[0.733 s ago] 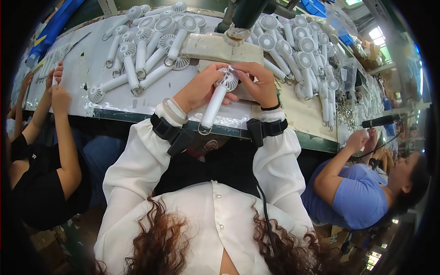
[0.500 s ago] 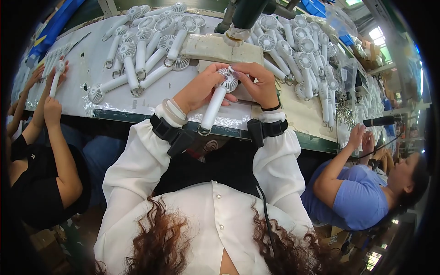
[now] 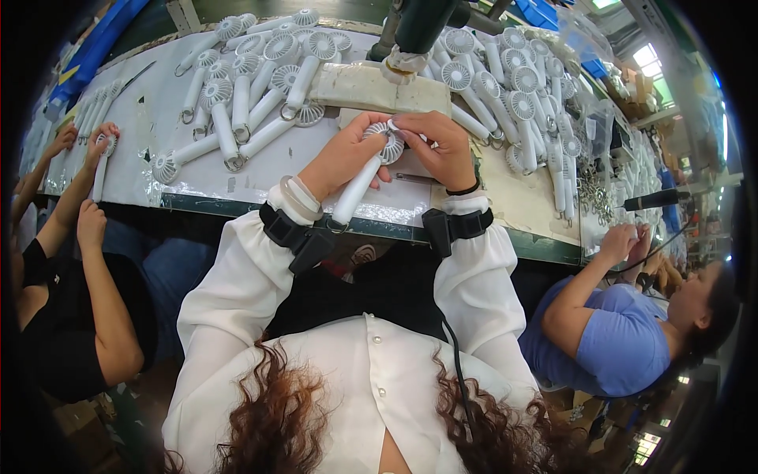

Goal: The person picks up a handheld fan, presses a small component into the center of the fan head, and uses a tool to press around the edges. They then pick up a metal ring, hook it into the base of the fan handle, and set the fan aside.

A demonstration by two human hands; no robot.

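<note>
A white handheld fan [image 3: 358, 189] with a round grille head and a metal ring at its handle's end is held in my left hand [image 3: 338, 160]. My left fingers close around its head, and the handle slants down toward me past the table edge. At the grille's top, my right hand [image 3: 444, 150] pinches a small white piece [image 3: 392, 125] against or just over the head; whether it is attached there I cannot tell. Part of the grille is hidden by my fingers.
Several white fans [image 3: 223, 118] lie piled at the left, and another pile [image 3: 523, 107] lies at the right. A dark green machine head [image 3: 422, 31] stands behind a cream block [image 3: 371, 85]. Co-workers sit either side; a black-handled tool [image 3: 657, 199] hangs at the right.
The fan has tilted, its handle end swinging left and its grille turning in my fingers. My right hand has shifted slightly left. The left co-worker's hands have moved.
</note>
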